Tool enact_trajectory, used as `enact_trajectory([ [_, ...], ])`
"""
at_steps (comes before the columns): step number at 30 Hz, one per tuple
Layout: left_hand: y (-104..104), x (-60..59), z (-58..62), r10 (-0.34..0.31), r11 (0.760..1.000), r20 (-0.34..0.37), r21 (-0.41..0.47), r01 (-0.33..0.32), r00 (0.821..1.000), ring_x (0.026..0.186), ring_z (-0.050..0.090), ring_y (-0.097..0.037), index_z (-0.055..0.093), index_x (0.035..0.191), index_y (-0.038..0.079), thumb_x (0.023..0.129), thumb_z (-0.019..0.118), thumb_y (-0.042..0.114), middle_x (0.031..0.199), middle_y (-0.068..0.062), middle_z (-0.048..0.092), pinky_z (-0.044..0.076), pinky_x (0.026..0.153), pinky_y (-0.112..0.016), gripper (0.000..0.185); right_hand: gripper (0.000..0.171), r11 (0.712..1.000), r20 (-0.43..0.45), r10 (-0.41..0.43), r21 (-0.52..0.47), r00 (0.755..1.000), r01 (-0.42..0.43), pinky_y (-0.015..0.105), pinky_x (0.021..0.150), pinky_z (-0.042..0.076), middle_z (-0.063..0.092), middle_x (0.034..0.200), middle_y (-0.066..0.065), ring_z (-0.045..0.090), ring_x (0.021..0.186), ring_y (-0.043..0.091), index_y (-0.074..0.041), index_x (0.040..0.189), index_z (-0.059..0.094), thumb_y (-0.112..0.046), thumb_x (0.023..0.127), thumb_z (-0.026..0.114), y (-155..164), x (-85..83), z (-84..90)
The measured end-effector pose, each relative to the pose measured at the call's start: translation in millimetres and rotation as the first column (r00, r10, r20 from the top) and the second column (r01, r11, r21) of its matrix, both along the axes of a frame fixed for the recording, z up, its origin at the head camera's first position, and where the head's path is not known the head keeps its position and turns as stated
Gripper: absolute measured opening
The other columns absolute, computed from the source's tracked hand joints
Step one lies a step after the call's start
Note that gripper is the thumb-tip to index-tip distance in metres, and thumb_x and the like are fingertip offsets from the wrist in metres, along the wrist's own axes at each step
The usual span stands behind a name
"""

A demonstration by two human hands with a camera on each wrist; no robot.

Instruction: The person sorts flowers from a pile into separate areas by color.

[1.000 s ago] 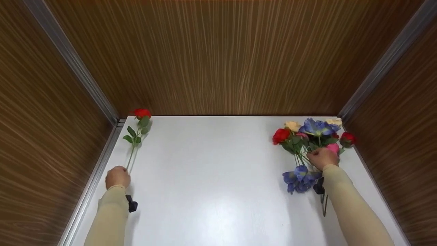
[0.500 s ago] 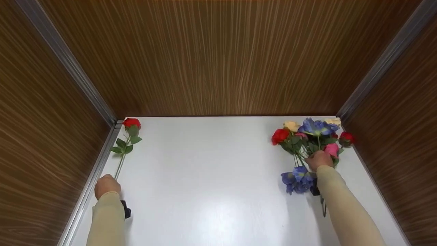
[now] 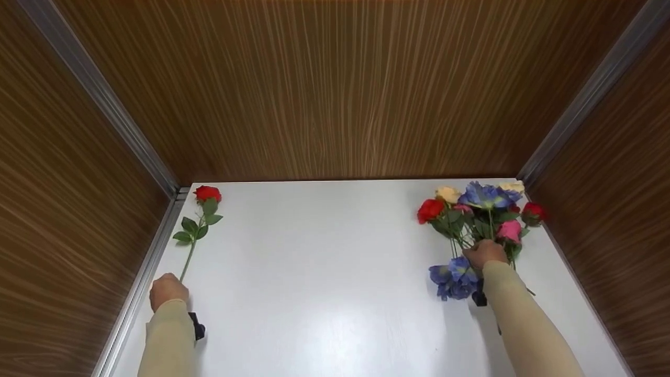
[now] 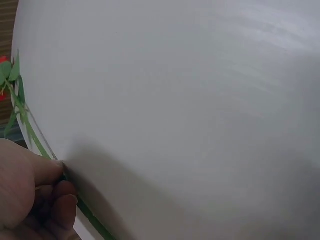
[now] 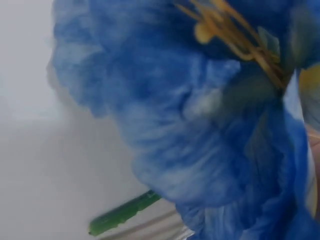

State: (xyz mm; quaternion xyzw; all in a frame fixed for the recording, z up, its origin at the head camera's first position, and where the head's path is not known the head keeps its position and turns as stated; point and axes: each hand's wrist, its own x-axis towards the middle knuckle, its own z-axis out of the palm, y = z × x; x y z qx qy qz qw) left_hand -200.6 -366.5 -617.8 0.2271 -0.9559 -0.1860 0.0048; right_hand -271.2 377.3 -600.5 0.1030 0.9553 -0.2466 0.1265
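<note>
A red rose (image 3: 208, 193) with green leaves lies along the left side of the white table. My left hand (image 3: 168, 292) pinches its green stem (image 4: 37, 142) between thumb and curled fingers, close over the tabletop. At the right, my right hand (image 3: 486, 252) is bent down among the stems of a bunch of artificial flowers. Around it are a pink rose (image 3: 509, 230), a blue flower (image 3: 487, 195) above and another blue flower (image 3: 454, 277) below left. In the right wrist view, blue petals (image 5: 175, 125) hide nearly all of that hand; I cannot tell whether it grips a stem.
Red roses (image 3: 430, 210) and cream flowers (image 3: 447, 194) make up the rest of the bunch. A cut green stem end (image 5: 122, 215) shows beside the blue petals. Wood-grain panels (image 3: 345, 89) with metal corner rails wall the white table (image 3: 324, 262) on three sides.
My left hand and the red rose have moved down and left, then slightly right. My right hand has slid down and left, uncovering the pink rose; the lower blue flower has shifted slightly left.
</note>
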Motion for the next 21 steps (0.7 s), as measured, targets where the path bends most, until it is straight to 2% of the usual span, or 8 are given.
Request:
enact_trajectory([
  [3,0.8,1.1,-1.0,0.011,1.0,-0.009,0.009,-0.011,1.0,0.075,0.061,-0.051,0.058,0.088,-0.018,0.084,0.052,-0.005,0.08,-0.037,0.06,0.049,0.066,-0.055,0.016,0.043,1.0,0.003,0.001,-0.008,1.0,-0.001,0.056,0.084,0.046,0.064,0.108,0.028,0.058,0.1,0.046,0.008,0.106,0.067,-0.031,0.09,0.062,-1.1,0.2,-2.6],
  [10,3.5,2.5,-3.4,-0.003,1.0,-0.102,-0.023,0.001,0.995,0.073,0.06,-0.052,0.058,0.081,-0.017,0.083,0.048,-0.004,0.075,-0.036,0.059,0.049,0.064,-0.057,0.017,0.037,0.997,0.023,-0.037,-0.073,0.999,0.038,0.052,0.081,0.048,0.065,0.105,0.022,0.059,0.094,0.037,0.003,0.105,0.067,-0.031,0.09,0.063,-4.3,-1.5,-5.7],
  [13,4.4,2.6,-4.4,0.006,1.0,-0.118,-0.025,-0.009,0.993,0.071,0.06,-0.052,0.058,0.08,-0.017,0.083,0.048,-0.003,0.074,-0.036,0.059,0.048,0.063,-0.057,0.018,0.037,0.993,0.046,-0.056,-0.099,0.997,0.061,0.05,0.079,0.048,0.065,0.102,0.019,0.059,0.091,0.034,0.001,0.104,0.067,-0.032,0.089,0.065,-6.5,-2.5,-6.1],
  [21,7.5,3.5,-7.6,0.023,1.0,-0.165,0.009,-0.022,0.986,0.07,0.059,-0.051,0.06,0.079,-0.015,0.085,0.045,-0.003,0.075,-0.035,0.059,0.047,0.062,-0.058,0.02,0.035,0.994,0.035,-0.047,-0.096,0.998,0.051,0.042,0.068,0.048,0.066,0.091,0.012,0.058,0.081,0.027,-0.002,0.095,0.068,-0.036,0.089,0.061,-10.1,-6.1,-10.9],
])
